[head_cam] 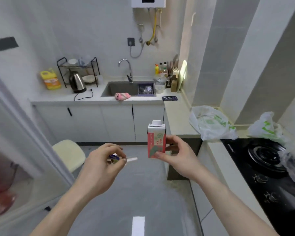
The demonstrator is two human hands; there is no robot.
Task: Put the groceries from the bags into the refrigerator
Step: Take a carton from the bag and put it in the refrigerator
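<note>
My right hand [175, 155] grips a small red and white drink carton [156, 140] with a white cap, held upright over the floor. My left hand [102, 164] is closed around a small blue and white packet [115, 158] that sticks out between the fingers. Two white plastic grocery bags with green print lie on the counter at the right: one [211, 123] near the corner, another [266, 126] behind the stove. At the left edge the open refrigerator [15, 159] shows its white door frame, with red items blurred inside.
A black gas stove [266, 160] fills the right counter. Ahead are a sink [124, 89] with a pink cloth, a kettle [77, 82], a yellow jug, a dish rack and bottles. A cream stool [70, 154] stands on the grey floor by the fridge door.
</note>
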